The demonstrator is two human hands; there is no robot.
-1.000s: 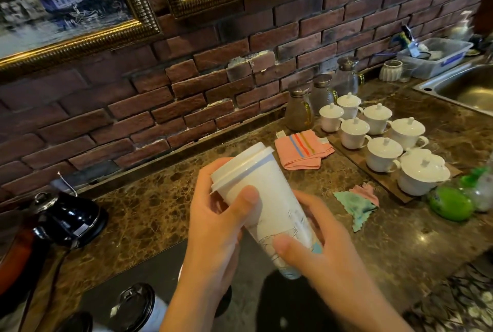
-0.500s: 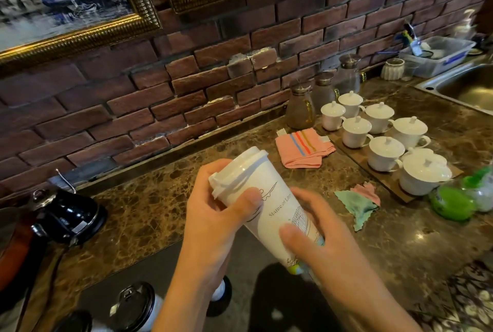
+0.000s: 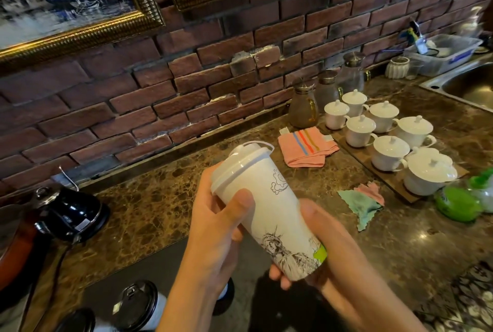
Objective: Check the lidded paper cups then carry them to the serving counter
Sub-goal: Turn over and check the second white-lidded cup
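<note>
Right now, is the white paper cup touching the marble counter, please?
Apart. The head view shows the white paper cup tilted, held by the left hand and right hand above the marble counter.

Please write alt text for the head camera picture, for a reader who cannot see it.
Two hands hold a tilted white paper cup with a white lid above a brown marble counter: the left hand near the lid, the right hand at the base. Behind, white lidded teacups stand on a wooden tray by a brick wall; black-lidded cups stand below.

matt paper cup (image 3: 269, 206), glossy (marble) counter (image 3: 149, 209)
</note>
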